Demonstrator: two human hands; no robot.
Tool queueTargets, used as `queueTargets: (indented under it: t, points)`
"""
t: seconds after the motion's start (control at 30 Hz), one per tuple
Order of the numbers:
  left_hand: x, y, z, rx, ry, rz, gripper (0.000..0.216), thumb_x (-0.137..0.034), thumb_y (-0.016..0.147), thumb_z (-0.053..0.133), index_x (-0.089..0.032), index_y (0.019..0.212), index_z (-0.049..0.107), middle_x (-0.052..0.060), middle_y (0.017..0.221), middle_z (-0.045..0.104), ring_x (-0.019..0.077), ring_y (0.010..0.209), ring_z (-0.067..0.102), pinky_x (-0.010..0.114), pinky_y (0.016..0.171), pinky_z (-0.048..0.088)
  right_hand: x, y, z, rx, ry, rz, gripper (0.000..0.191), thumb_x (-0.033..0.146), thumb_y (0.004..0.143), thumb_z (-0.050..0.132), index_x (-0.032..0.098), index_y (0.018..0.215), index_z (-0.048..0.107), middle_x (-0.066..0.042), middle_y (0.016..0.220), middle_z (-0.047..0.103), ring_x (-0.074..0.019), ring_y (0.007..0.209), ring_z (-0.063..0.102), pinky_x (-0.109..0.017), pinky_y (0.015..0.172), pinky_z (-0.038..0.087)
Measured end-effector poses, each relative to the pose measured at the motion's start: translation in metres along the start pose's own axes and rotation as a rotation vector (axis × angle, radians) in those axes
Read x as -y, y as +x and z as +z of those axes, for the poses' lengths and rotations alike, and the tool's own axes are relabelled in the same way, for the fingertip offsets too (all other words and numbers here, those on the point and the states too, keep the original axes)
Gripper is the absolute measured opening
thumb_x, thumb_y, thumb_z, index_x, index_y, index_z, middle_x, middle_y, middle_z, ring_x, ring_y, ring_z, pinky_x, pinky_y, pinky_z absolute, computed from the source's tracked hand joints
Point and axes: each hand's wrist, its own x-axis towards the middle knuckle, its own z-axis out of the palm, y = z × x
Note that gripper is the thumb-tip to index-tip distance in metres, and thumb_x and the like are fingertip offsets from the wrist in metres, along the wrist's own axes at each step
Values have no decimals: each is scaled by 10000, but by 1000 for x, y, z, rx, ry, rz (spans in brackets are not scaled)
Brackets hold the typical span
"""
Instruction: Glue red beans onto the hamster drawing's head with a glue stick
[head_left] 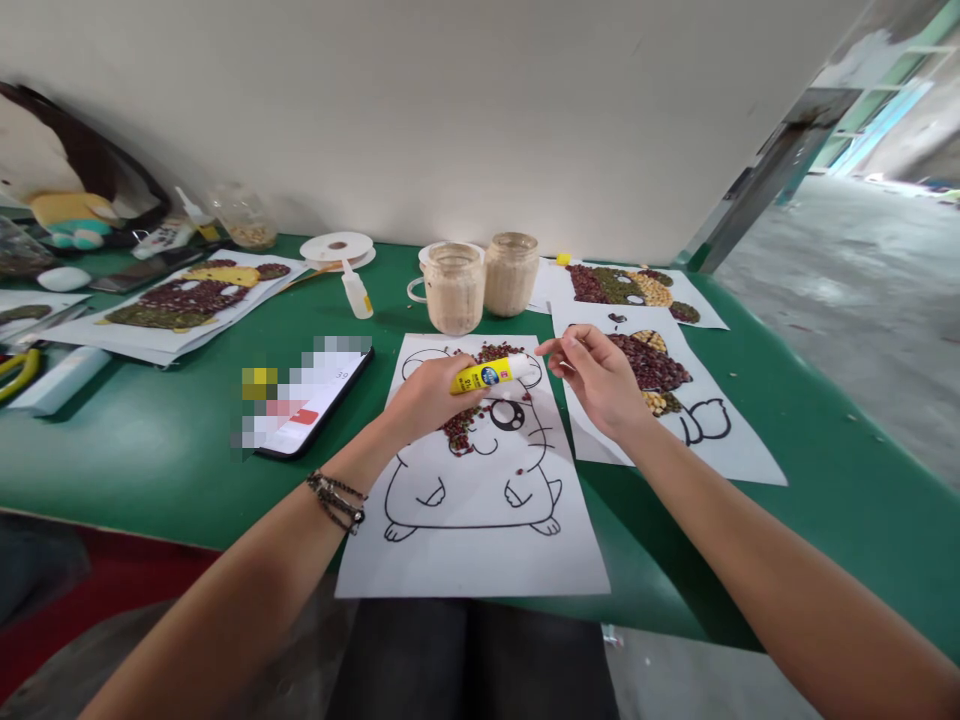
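Glue stick (484, 375) sits clasped in my left hand (427, 394), above the hamster drawing (472, 500) toward twelve o'clock; my right hand (600, 385) hovers at three o'clock of the stick, loosely curled, whether pinching anything I cannot tell.

Only number I can really read is a "39" on the phone (324, 400) screen — the yellow glue stick (471, 378) has a printed label, but it's too tiny to make out.
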Motion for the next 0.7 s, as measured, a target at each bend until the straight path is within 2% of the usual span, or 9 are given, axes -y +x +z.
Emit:
queueTargets:
  t: [0.2, 0.43, 0.57, 0.7]
  points:
    - [1, 1, 1, 15, -1, -2, 198, -350, 720, 495, -168, 784, 536, 24, 694, 553, 128, 603, 473, 245, 516, 315, 0, -2, 2, 58, 42, -9, 229, 404, 722, 533, 221, 668, 407, 14, 684, 604, -90, 566, 469, -258, 583, 385]
    - [0, 1, -1, 31, 6, -18, 212, -357, 730, 486, -170, 816, 539, 27, 723, 566, 132, 615, 486, 248, 525, 321, -3, 0, 1, -43, 51, -11, 213, 373, 713, 554, 218, 678, 413, 4, 745, 630, -93, 621, 514, -247, 583, 386]
    - [1, 0, 0, 28, 7, -4, 199, -347, 729, 491, -169, 807, 536, 23, 688, 555, 128, 593, 470, 250, 516, 318, -3, -1, 2, 19, 73, -26, 211, 378, 715, 555, 218, 670, 427, 18, 666, 620, -94, 600, 515, -257, 595, 397]
    - [2, 1, 1, 16, 5, 1, 213, -362, 728, 495, -168, 803, 542, 24, 692, 554, 127, 590, 466, 249, 508, 320, -3, -2, 4, 23, 28, -33, 189, 356, 739, 535, 211, 673, 433, 9, 689, 630, -88, 607, 516, -252, 592, 400]
